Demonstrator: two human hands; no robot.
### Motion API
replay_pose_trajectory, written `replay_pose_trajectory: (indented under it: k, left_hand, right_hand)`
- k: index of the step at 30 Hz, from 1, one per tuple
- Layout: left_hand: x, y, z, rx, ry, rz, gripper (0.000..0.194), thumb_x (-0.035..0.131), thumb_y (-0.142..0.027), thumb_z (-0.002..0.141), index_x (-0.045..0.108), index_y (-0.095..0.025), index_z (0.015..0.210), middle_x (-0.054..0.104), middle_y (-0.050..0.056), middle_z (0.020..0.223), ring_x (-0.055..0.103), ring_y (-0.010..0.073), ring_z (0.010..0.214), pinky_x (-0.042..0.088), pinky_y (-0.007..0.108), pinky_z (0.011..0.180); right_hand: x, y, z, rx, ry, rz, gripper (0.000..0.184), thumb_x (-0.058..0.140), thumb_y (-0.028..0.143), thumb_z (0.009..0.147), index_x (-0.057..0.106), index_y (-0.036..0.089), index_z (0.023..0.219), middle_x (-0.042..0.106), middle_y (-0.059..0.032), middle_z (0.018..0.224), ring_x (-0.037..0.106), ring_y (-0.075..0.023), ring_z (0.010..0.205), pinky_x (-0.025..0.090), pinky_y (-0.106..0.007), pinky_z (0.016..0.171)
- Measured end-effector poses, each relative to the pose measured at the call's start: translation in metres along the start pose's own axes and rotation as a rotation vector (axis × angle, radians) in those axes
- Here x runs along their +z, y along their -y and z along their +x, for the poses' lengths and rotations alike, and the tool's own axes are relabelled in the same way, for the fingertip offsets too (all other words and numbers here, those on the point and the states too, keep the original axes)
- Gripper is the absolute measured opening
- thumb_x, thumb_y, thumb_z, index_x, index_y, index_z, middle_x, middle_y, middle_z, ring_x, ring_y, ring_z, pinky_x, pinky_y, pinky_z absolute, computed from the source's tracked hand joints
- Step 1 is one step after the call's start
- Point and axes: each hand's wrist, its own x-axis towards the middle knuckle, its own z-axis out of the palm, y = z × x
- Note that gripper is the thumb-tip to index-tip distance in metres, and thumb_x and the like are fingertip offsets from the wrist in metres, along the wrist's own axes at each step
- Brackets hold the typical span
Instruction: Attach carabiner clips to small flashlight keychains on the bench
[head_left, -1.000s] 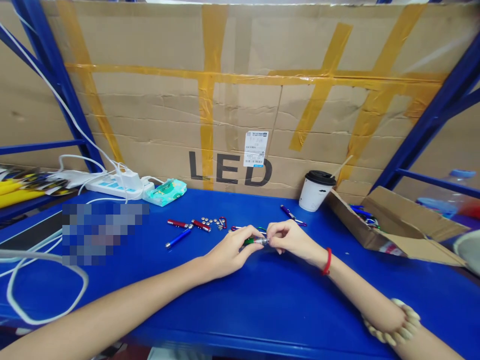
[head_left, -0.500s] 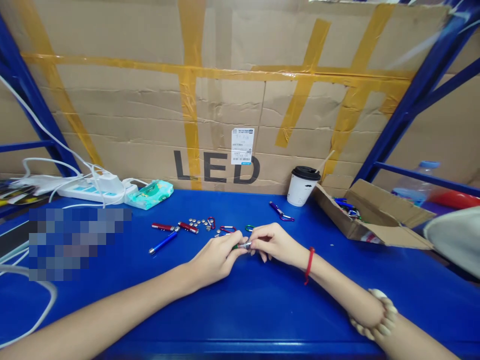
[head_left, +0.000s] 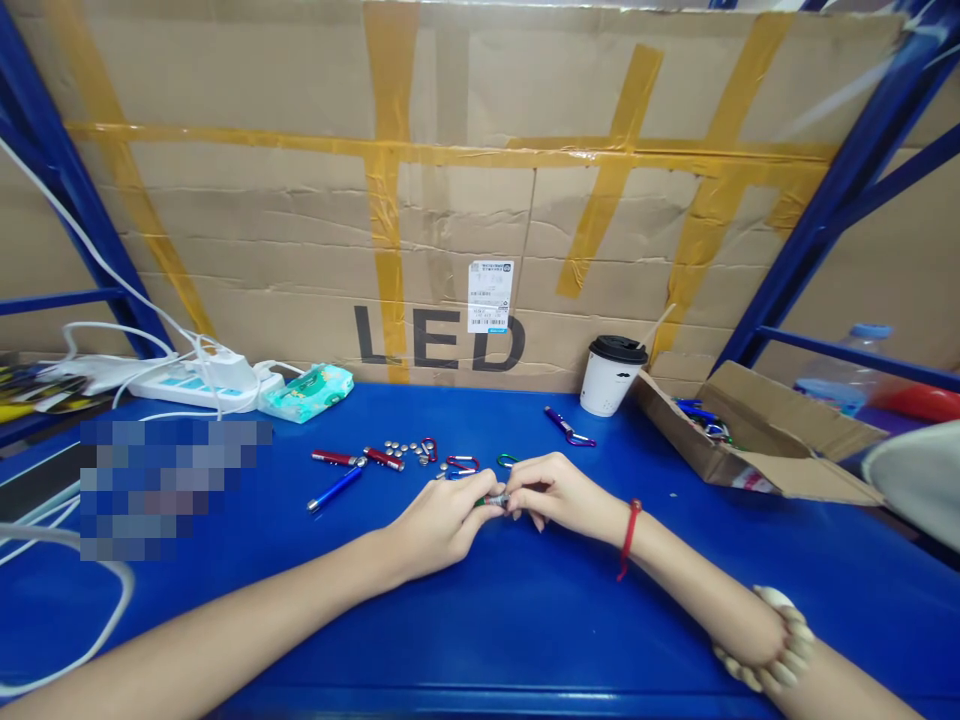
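Nearest is the front edge of the bench (head_left: 480,660), and between it and the hands lies a wide open room. The left hand (head_left: 439,520) pinches a small green tube (head_left: 493,501) with thumb and fingers; the right hand (head_left: 562,490) pinches at its metal end, the two fingertips almost meeting. Just beyond the left hand there is less room: a red carabiner (head_left: 463,460), silver discs (head_left: 403,447), two red tubes (head_left: 384,459) and a blue tube (head_left: 334,490) lie there. Beyond the right hand is a purple tube (head_left: 557,420), then a cup (head_left: 609,385), with an open carton (head_left: 686,440) farther right. A cardboard wall (head_left: 300,230) closes the far edge. Compared with one second ago, the red carabiner shows more fully, and the fingers cover more of the green tube.
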Motion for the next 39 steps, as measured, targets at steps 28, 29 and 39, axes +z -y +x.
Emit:
replay_pose_trajectory:
  k: [28,29,39]
  left_hand:
    - [0.005,0.006,0.005,-0.125,-0.079,0.120,0.027,0.031,-0.027,0.091,0.053,-0.023,0.107,0.063,0.001,0.107,0.061,0.0164,0.093,0.046,0.025,0.075]
    - [0.005,0.006,0.006,-0.137,-0.081,0.120,0.028,0.031,-0.027,0.091,0.053,-0.023,0.107,0.062,0.002,0.108,0.060,0.0166,0.094,0.046,0.025,0.077]
    - [-0.001,0.002,0.010,-0.250,-0.069,0.063,0.025,0.028,-0.030,0.092,0.052,-0.023,0.098,0.063,-0.001,0.089,0.060,0.0160,0.080,0.043,0.024,0.066]
  right_hand:
    - [0.003,0.015,0.002,0.085,-0.191,-0.482,0.042,0.048,0.041,0.087,0.058,0.015,0.056,0.058,0.0004,0.057,0.049,-0.0073,0.053,0.028,-0.019,0.050]
    - [0.002,0.014,0.003,0.058,-0.230,-0.509,0.041,0.052,0.044,0.084,0.059,0.015,0.056,0.058,0.0003,0.059,0.049,-0.0072,0.053,0.028,-0.019,0.050]
    - [-0.001,0.008,0.002,-0.165,-0.468,-0.455,0.023,0.066,0.040,0.074,0.069,0.019,0.081,0.061,-0.0002,0.074,0.046,-0.0059,0.052,0.037,-0.018,0.054]
